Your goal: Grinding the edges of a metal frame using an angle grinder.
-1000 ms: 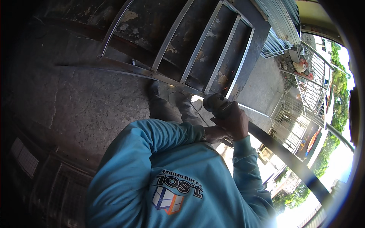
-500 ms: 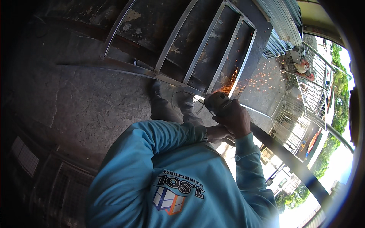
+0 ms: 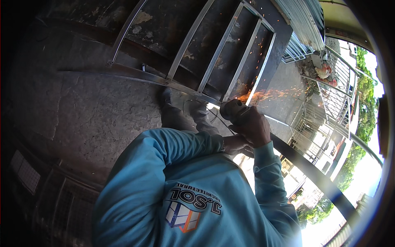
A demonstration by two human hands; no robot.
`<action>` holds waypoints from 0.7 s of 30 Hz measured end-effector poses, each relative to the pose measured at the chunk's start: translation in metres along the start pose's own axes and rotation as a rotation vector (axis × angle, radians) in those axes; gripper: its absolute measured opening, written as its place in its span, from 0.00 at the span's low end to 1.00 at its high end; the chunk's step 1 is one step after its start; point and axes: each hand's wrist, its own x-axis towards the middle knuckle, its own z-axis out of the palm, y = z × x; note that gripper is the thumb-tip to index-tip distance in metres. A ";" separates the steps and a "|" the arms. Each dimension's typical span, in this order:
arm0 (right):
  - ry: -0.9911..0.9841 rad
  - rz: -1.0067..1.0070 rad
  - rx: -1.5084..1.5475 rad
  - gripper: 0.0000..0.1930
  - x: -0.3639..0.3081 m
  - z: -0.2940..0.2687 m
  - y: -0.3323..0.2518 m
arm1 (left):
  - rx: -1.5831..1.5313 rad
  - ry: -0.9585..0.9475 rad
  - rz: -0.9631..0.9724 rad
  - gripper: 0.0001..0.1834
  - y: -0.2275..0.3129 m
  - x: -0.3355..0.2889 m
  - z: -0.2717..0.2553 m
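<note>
An angle grinder [image 3: 234, 110] rests its working end against the lower corner of a welded metal frame [image 3: 212, 100], and orange sparks fly from it toward the right. My right hand [image 3: 256, 128] is wrapped around the grinder's body. Just below, my left hand [image 3: 235, 143] is closed at the rear of the tool, its fingers partly hidden behind the right hand and wrist. The grinder's disc is hidden by its head. Several parallel bars of the frame run away from me over dark, stained sheets.
Corrugated metal sheets [image 3: 302, 20] stand at the far right, near white metal railings [image 3: 341, 88]. A dark bar [image 3: 314, 173] runs diagonally at my right. A cord [image 3: 220, 119] hangs near my shoes [image 3: 166, 96] on the concrete floor [image 3: 103, 119]. A chicken [image 3: 324, 72] is beyond the railings' near end.
The spark stream has shifted, now spreading flatter to the right, with some sparks scattered up along the frame. Both hands keep their hold, and the grinder has barely moved.
</note>
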 end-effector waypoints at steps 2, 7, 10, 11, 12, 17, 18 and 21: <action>-0.012 0.015 -0.011 0.36 0.001 0.002 0.003 | -0.024 -0.007 -0.006 0.18 -0.001 0.001 0.003; -0.001 0.013 -0.030 0.36 0.000 0.000 -0.005 | -0.025 0.012 -0.030 0.18 -0.004 0.002 -0.005; 0.006 -0.012 -0.024 0.35 -0.001 0.003 -0.002 | -0.024 0.025 -0.036 0.17 -0.011 0.005 -0.016; 0.007 -0.012 -0.022 0.35 -0.003 0.004 0.002 | -0.012 0.024 -0.040 0.17 -0.011 0.005 -0.018; 0.019 -0.002 -0.007 0.36 -0.006 0.006 0.007 | -0.001 0.022 -0.044 0.17 -0.012 0.004 -0.019; 0.054 -0.025 0.000 0.36 -0.003 0.011 0.001 | 0.059 0.015 -0.063 0.16 -0.010 0.002 -0.021; 0.051 -0.023 0.010 0.36 -0.005 0.011 0.000 | 0.061 0.017 -0.067 0.16 -0.011 0.000 -0.020; 0.053 -0.041 0.063 0.36 -0.009 0.016 0.009 | 0.015 0.022 -0.074 0.16 0.001 -0.008 -0.004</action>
